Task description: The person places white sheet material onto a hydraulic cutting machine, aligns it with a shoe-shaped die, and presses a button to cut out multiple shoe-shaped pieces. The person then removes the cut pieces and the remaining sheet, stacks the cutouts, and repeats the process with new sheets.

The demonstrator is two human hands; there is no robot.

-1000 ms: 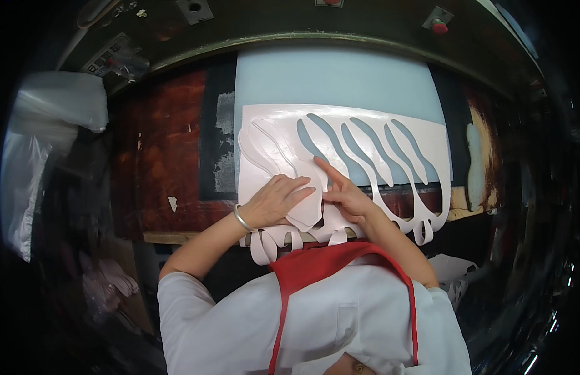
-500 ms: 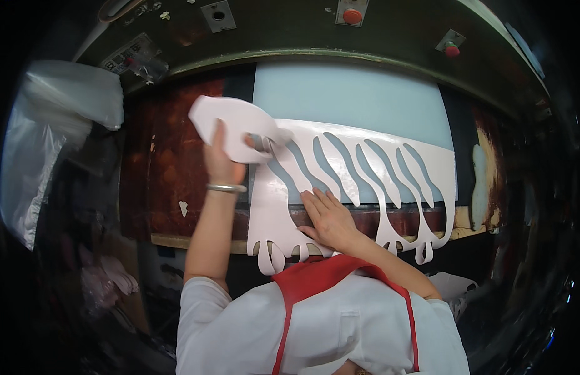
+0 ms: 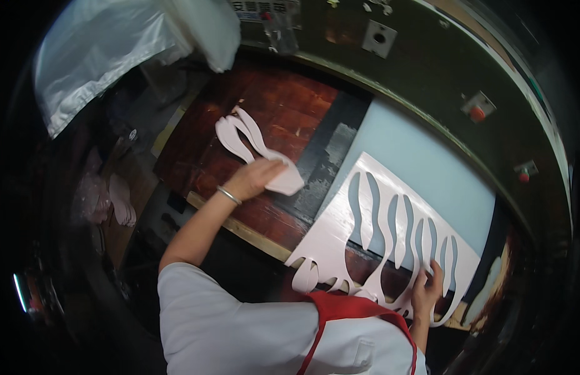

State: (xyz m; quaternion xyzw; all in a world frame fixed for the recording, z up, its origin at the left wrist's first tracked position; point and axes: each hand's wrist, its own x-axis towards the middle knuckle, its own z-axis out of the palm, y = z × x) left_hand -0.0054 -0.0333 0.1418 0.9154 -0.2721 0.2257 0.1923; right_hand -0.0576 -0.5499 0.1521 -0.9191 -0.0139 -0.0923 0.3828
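My left hand (image 3: 260,177) is closed on a stack of pale pink cut pieces (image 3: 286,178), over the brown board. Two rounded, narrow lobes of the pieces point away to the far left; the wide end is beside my fingers. A pale pink sheet (image 3: 335,215) with several long wavy cut-outs lies on the light blue cutting pad (image 3: 421,150) and hangs past the near edge. My right hand (image 3: 426,289) is at the sheet's near right part, its thumb and fingers bent around a narrow strip between the openings.
A reddish-brown board (image 3: 271,90) lies left of the pad, beyond a dark worn strip (image 3: 330,169). A green machine beam (image 3: 340,47) with red buttons (image 3: 477,114) runs along the back. Clear plastic bags (image 3: 115,50) hang at far left, above more pink pieces (image 3: 120,200).
The view has turned and shifted left. My left hand has carried the pink pieces from the sheet's edge to the brown board. My right hand has moved rightward along the sheet.
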